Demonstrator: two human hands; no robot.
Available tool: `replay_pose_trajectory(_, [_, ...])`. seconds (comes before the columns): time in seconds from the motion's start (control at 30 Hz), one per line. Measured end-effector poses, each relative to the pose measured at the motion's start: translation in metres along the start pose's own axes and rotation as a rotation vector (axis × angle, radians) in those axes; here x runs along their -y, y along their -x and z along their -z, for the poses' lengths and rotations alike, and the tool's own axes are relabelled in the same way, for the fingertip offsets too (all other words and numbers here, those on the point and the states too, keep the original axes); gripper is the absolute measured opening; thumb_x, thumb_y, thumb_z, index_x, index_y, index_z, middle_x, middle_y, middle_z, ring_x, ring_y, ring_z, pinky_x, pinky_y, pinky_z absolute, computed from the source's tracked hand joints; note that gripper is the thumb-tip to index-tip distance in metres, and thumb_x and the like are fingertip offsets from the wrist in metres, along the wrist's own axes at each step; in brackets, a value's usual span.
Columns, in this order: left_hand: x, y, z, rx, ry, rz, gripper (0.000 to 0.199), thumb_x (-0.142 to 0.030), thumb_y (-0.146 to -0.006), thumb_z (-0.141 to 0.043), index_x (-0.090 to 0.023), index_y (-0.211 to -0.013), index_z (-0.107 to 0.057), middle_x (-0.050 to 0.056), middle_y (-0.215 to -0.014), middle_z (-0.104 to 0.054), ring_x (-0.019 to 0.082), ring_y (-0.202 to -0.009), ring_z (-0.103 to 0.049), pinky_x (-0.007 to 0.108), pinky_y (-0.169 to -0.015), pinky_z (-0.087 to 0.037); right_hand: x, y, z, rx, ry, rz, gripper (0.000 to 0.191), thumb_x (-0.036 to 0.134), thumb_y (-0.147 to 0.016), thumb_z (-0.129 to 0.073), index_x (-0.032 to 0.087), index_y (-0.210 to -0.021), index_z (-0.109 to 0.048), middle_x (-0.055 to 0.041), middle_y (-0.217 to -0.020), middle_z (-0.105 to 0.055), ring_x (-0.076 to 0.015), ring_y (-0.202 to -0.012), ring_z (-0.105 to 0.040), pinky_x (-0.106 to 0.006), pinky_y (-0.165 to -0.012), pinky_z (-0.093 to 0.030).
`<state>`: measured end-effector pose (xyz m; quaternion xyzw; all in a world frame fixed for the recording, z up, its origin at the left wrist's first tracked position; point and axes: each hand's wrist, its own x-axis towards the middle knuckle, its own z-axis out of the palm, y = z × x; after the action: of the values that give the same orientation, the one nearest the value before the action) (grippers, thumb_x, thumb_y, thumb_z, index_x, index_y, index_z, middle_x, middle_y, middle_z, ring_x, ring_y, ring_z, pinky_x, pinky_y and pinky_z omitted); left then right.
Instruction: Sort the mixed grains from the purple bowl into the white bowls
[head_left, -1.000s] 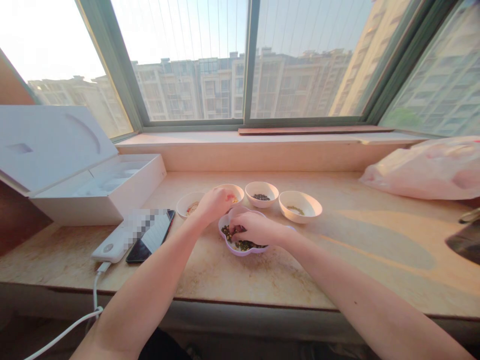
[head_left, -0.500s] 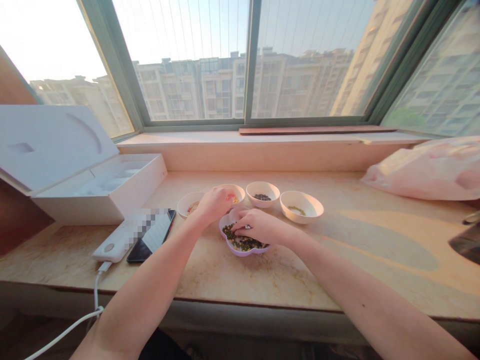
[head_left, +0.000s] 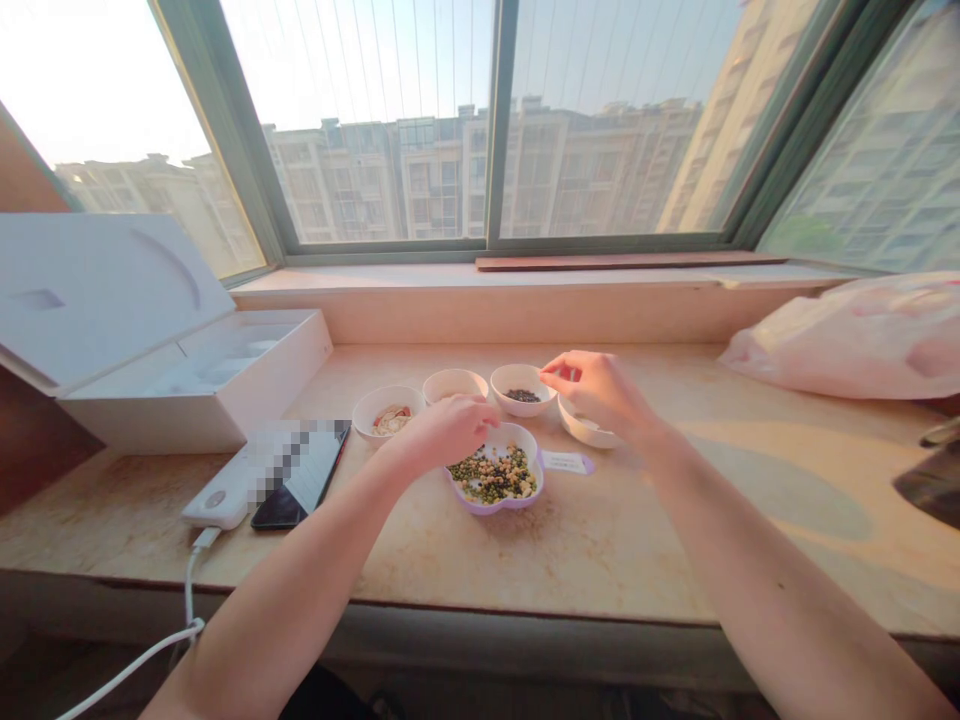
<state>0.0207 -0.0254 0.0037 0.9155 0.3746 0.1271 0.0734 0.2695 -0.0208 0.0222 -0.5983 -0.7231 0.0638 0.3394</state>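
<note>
We hold our left hand (head_left: 454,430) over the back left rim of the lilac-edged bowl (head_left: 491,508), fingers bunched and pointing down; we cannot tell whether they pinch anything. That bowl sits on the counter (head_left: 637,560) in front of four white bowls, with mixed beans (head_left: 499,472) spread inside. Our right hand (head_left: 600,388) has its thumb and fingertips drawn close together at the right rim of the dark-bean bowl (head_left: 525,409), partly covering the rightmost bowl (head_left: 589,436); whether it grips a bean, we can't tell
</note>
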Motion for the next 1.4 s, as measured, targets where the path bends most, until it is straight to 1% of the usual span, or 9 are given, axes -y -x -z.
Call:
replay_pose_trajectory(0.13, [-0.008, 0.008, -0.002, 0.183, -0.006, -0.103, 0.031, -0.014, -0.089, -0.056, -0.022, -0.114, -0.073, 0.006, -0.126, -0.071, 0.021, -0.111, -0.068, 0.031, -0.097, -0.052, -0.02, -0.011, 0.012, 0.089, 0.187, -0.168, 0.028, 0.035, -0.093, -0.057, 0.022, -0.089, -0.081, -0.0079, -0.09, -0.079, -0.023, -0.083, -0.069, -0.029, -0.069, -0.044])
replay_pose_trajectory(0.3, [-0.014, 0.012, -0.003, 0.313, -0.043, -0.06, 0.036, -0.038, -0.089, -0.066, -0.019, -0.119, -0.072, 0.01, -0.129, -0.069, 0.026, -0.117, -0.065, 0.034, -0.097, -0.052, -0.045, -0.018, 0.02, 0.349, 0.394, -0.287, 0.024, 0.025, -0.089, -0.058, 0.023, -0.091, -0.082, -0.0095, -0.103, -0.081, -0.0235, -0.087, -0.072, -0.029, -0.069, -0.046])
replay_pose_trajectory(0.37, [-0.016, 0.012, -0.003, 0.332, -0.051, -0.044, 0.043, -0.044, -0.087, -0.071, -0.02, -0.122, -0.071, 0.01, -0.133, -0.067, 0.028, -0.121, -0.062, 0.035, -0.096, -0.052, -0.052, -0.019, 0.023, 0.392, 0.409, -0.327, 0.024, 0.022, -0.085, -0.061, 0.025, -0.096, -0.083, -0.0085, -0.11, -0.08, -0.0225, -0.088, -0.073, -0.029, -0.071, -0.048])
replay_pose_trajectory(0.53, [-0.013, 0.01, -0.004, 0.316, -0.027, -0.046, 0.036, -0.033, -0.084, -0.076, -0.023, -0.118, -0.072, 0.007, -0.123, -0.07, 0.025, -0.114, -0.064, 0.031, -0.087, -0.052, -0.063, -0.02, 0.027, 0.388, 0.417, -0.37, 0.026, 0.018, -0.078, -0.065, 0.026, -0.093, -0.084, -0.0073, -0.107, -0.08, -0.0212, -0.084, -0.072, -0.028, -0.069, -0.051])
replay_pose_trajectory(0.67, [-0.007, 0.007, -0.009, 0.271, -0.009, -0.128, 0.005, -0.019, -0.083, -0.07, -0.022, -0.086, -0.072, 0.003, -0.096, -0.071, 0.02, -0.091, -0.066, 0.028, -0.08, -0.051, -0.069, -0.02, 0.027, 0.407, 0.391, -0.363, 0.026, 0.014, -0.07, -0.066, 0.025, -0.086, -0.084, -0.0073, -0.094, -0.081, -0.0222, -0.079, -0.072, -0.029, -0.064, -0.05])
replay_pose_trajectory(0.8, [-0.005, 0.003, -0.014, 0.232, -0.01, -0.199, 0.028, -0.002, -0.081, -0.057, -0.023, -0.063, -0.061, 0.001, -0.076, -0.067, 0.019, -0.08, -0.064, 0.03, -0.081, -0.051, -0.067, -0.019, 0.026, 0.426, 0.376, -0.391, 0.025, 0.015, -0.07, -0.069, 0.025, -0.087, -0.084, -0.0075, -0.094, -0.081, -0.0224, -0.075, -0.072, -0.03, -0.065, -0.05])
replay_pose_trajectory(0.97, [-0.011, 0.003, -0.011, 0.274, -0.043, -0.161, 0.04, 0.005, -0.078, -0.049, -0.022, -0.09, -0.075, 0.003, -0.093, -0.075, 0.019, -0.092, -0.068, 0.027, -0.08, -0.051, -0.058, -0.018, 0.025, 0.395, 0.4, -0.386, 0.024, 0.022, -0.078, -0.067, 0.024, -0.094, -0.084, -0.0093, -0.102, -0.081, -0.0236, -0.083, -0.073, -0.03, -0.069, -0.05])
replay_pose_trajectory(1.13, [-0.011, 0.004, -0.01, 0.275, -0.051, -0.158, 0.053, 0.006, -0.078, -0.044, -0.023, -0.109, -0.075, 0.004, -0.108, -0.076, 0.019, -0.103, -0.069, 0.027, -0.087, -0.051, -0.054, -0.018, 0.025, 0.374, 0.434, -0.395, 0.024, 0.028, -0.082, -0.065, 0.025, -0.098, -0.083, -0.0094, -0.107, -0.08, -0.0239, -0.084, -0.073, -0.031, -0.069, -0.05])
replay_pose_trajectory(1.4, [-0.01, 0.004, -0.008, 0.198, 0.082, -0.208, 0.054, 0.009, -0.077, -0.042, -0.022, -0.11, -0.072, 0.005, -0.12, -0.073, 0.017, -0.11, -0.068, 0.026, -0.093, -0.052, -0.049, -0.014, 0.024, 0.309, 0.45, -0.399, 0.025, 0.032, -0.082, -0.064, 0.026, -0.099, -0.082, -0.0093, -0.106, -0.08, -0.0249, -0.085, -0.073, -0.032, -0.069, -0.05])
